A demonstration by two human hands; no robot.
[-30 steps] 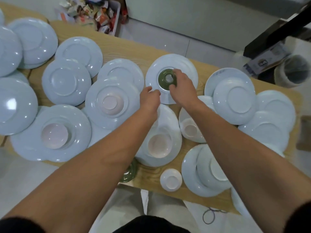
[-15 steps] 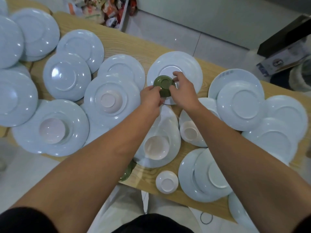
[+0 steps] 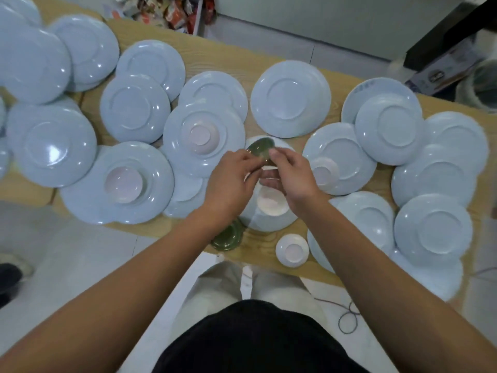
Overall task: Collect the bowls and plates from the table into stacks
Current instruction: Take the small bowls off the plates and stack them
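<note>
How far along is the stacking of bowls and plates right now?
Early. Done: no tidy stack shows; plates only overlap loosely across the table. In hand: left hand and right hand both hold one green bowl above the middle. Left: the spread plates, pinkish bowls sitting on several, a second green bowl and a white bowl at the near edge.

Both hands [image 3: 258, 179] hold green bowl [image 3: 261, 150] above plates.
</note>
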